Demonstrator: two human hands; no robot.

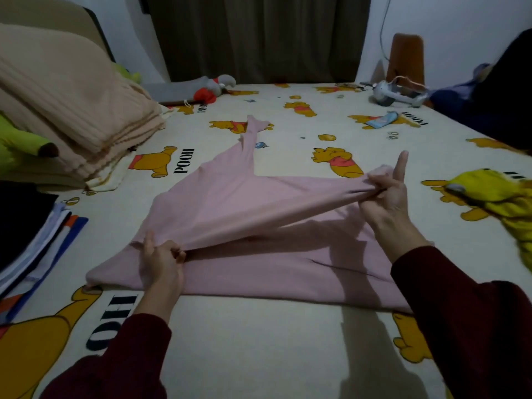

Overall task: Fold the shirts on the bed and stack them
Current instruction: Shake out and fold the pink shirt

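Bed (259,341): hands pinch pink shirt (259,269); folded stack (34,234) left.

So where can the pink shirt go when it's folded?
Bare sheet lies between the sleeves, just in front of the pink shirt. More shows beyond it, toward the curtain. The left is crowded by the clothes stack and blanket; a yellow garment fills the right.

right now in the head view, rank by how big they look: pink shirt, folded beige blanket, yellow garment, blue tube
1. pink shirt, spread across the middle of the bed
2. folded beige blanket
3. yellow garment, though the frame edge cuts it off, so its rank is unsure
4. blue tube, also farthest from the camera
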